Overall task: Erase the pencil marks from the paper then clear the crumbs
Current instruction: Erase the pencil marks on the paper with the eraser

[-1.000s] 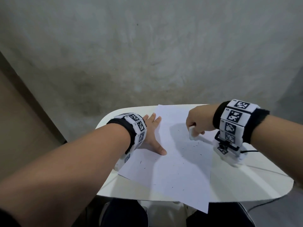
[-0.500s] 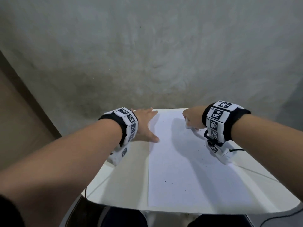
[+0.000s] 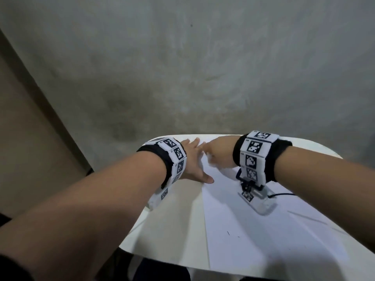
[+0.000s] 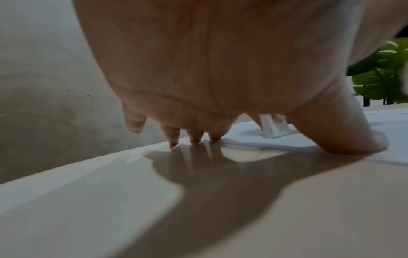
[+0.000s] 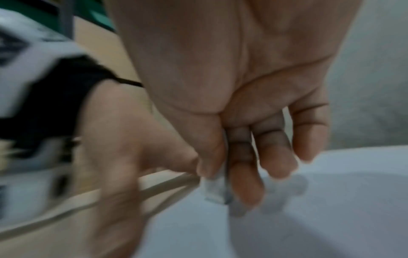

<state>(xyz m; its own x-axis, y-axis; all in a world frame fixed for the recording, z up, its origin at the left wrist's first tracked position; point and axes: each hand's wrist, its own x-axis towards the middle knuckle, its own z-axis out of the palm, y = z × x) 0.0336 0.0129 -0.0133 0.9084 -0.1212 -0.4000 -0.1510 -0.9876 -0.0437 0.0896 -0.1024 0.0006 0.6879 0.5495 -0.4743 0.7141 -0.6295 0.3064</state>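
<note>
A white sheet of paper [image 3: 253, 230] lies on a white table [image 3: 172, 230]. My left hand [image 3: 194, 161] presses flat on the paper's far left edge with straight, spread fingers [image 4: 194, 136]. My right hand [image 3: 215, 159] is just right of it, at the paper's far end. It pinches a white eraser [image 5: 217, 188] between thumb and index finger, with the eraser's tip down on the paper [image 5: 309, 209]. The eraser [image 4: 273, 128] also shows past my left palm. A few dark crumbs [image 3: 228, 233] lie on the near part of the sheet.
A grey concrete wall rises behind the table. The rounded near edge of the table [image 3: 162, 258] is close to my body. A thin black cable [image 3: 282, 194] runs from my right wrist mount. A green plant [image 4: 384, 73] stands off to the right.
My right hand has moved the eraser left along the paper's far end until it is beside my left hand. Many specks seen a second ago are gone from the sheet.
</note>
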